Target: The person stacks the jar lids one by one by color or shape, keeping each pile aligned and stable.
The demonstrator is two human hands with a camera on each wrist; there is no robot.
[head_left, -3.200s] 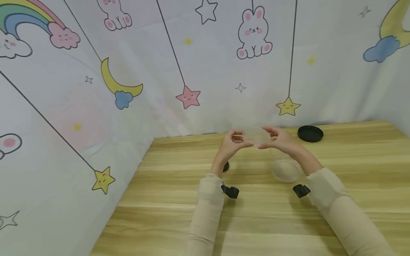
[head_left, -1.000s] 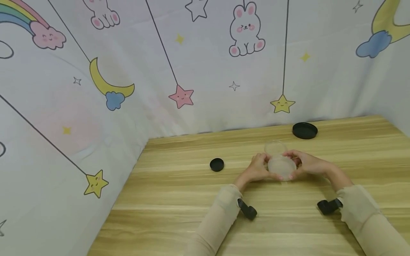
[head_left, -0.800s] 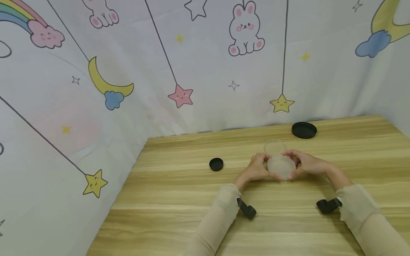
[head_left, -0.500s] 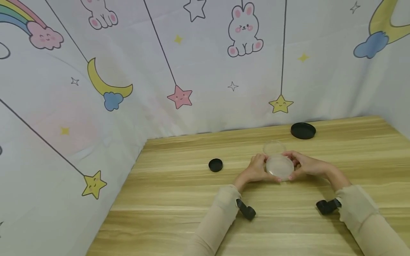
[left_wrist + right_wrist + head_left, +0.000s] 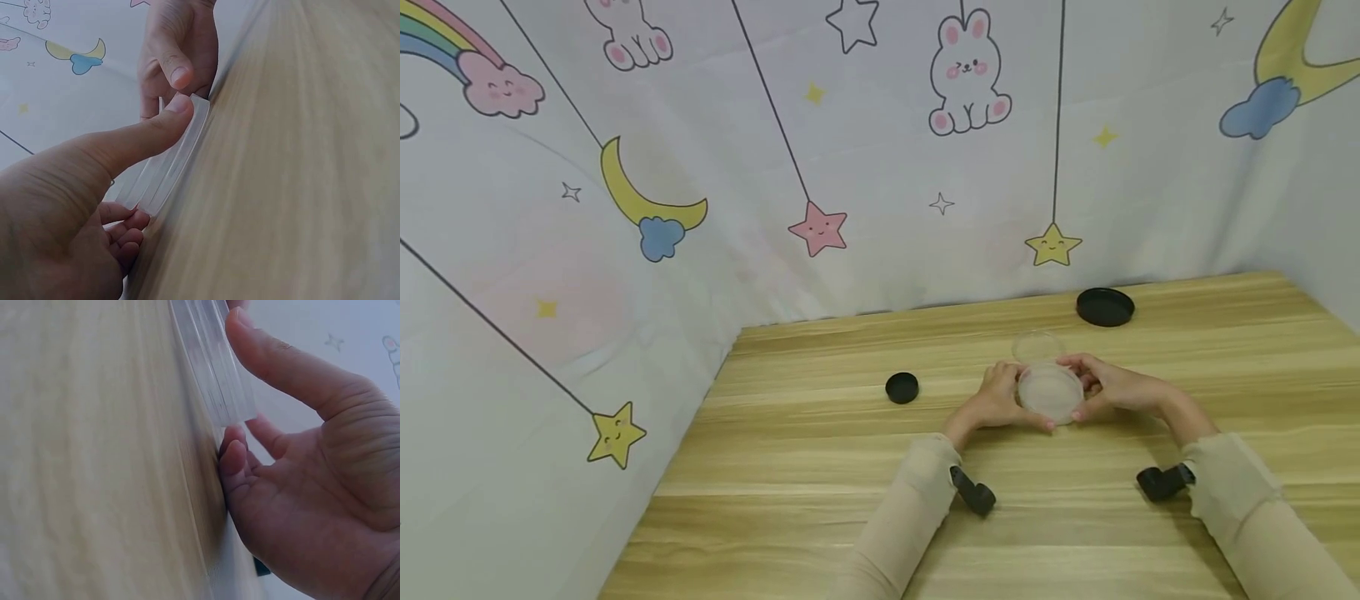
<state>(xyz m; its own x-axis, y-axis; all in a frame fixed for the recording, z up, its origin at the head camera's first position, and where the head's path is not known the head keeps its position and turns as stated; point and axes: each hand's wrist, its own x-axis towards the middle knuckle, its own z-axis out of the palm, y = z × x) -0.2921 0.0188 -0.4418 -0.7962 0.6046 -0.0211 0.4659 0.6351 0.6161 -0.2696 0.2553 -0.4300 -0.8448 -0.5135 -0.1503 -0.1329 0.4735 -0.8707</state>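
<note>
My left hand (image 5: 1000,400) and right hand (image 5: 1116,388) grip a clear, shallow round plastic dish (image 5: 1051,392) from opposite sides, low over the wooden table. Each thumb lies at the near rim, with fingers curled at the side. Seen edge-on in the left wrist view, the clear plastic (image 5: 172,165) shows stacked layers, one on another. Ridged layers of the same clear wall (image 5: 209,362) appear in the right wrist view, fingertips right at its lower edge. Just behind the held dish lies another thin, clear round piece (image 5: 1037,342), partly overlapped by it.
A small black round lid-like dish (image 5: 902,388) lies to the left on the wooden table (image 5: 820,467). Farther back on the right is a larger black one (image 5: 1105,307), near the patterned curtain (image 5: 880,250) along the table's back edge.
Since the earliest frame, both hands have brought the clear dish from the back of the table nearer and lower, where another clear dish lay. Over the last second the hands have barely moved.
</note>
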